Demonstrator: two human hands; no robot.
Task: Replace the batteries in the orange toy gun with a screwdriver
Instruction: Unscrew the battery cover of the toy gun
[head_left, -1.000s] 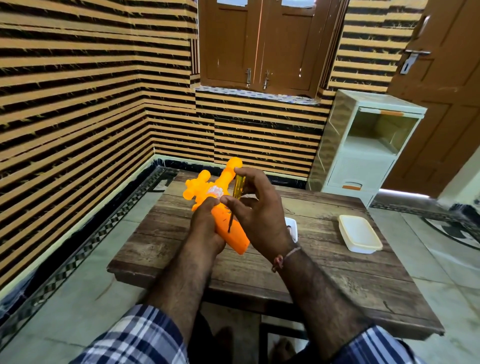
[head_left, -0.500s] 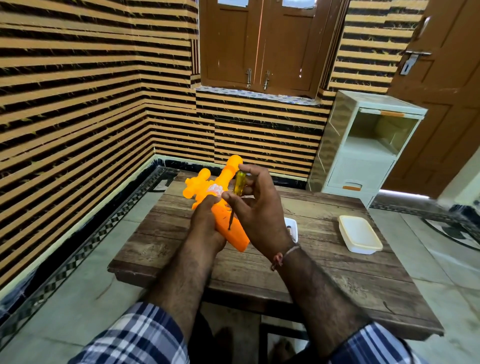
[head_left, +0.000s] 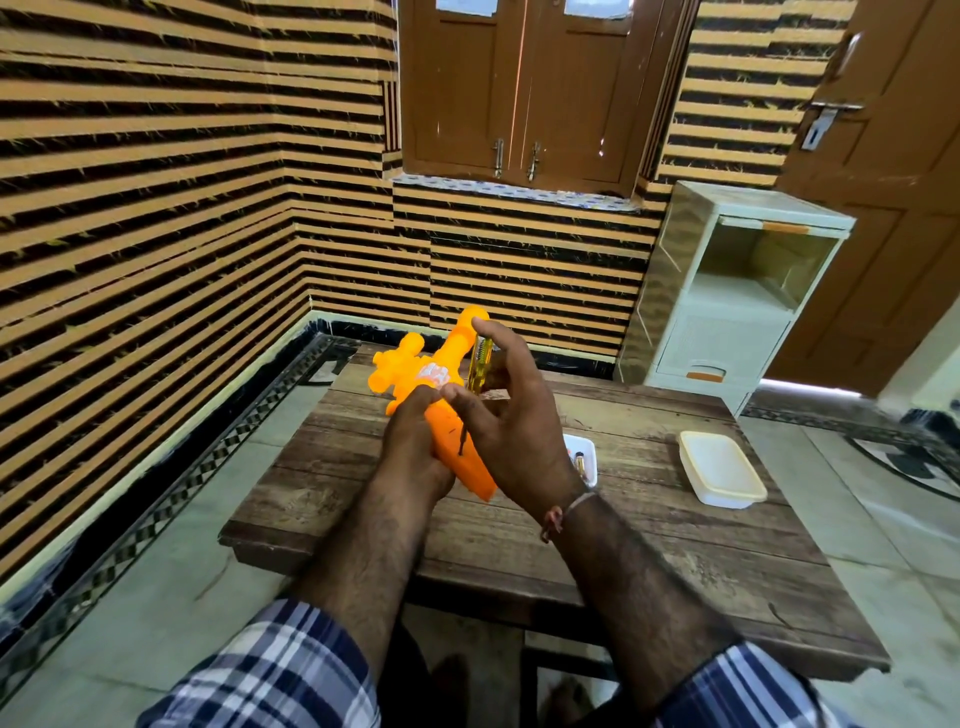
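The orange toy gun (head_left: 415, 371) is held above the wooden table (head_left: 649, 545), barrel pointing away from me. My left hand (head_left: 413, 447) grips its body from the left side. My right hand (head_left: 511, 423) pinches a screwdriver (head_left: 477, 364) with a clear yellow handle, fingers curled round it. The dark shaft runs down and its tip touches the gun's grip section. Part of the shaft is hidden behind my fingers.
A small white tray (head_left: 584, 452) with small items lies on the table just right of my right wrist. A white lidded plastic box (head_left: 719, 467) sits further right. A pale plastic drawer cabinet (head_left: 737, 296) stands behind the table. Striped walls enclose the left and back.
My right hand's fingers have shifted on the screwdriver handle, with the index finger now stretched over its top. The gun and my left hand have hardly moved.
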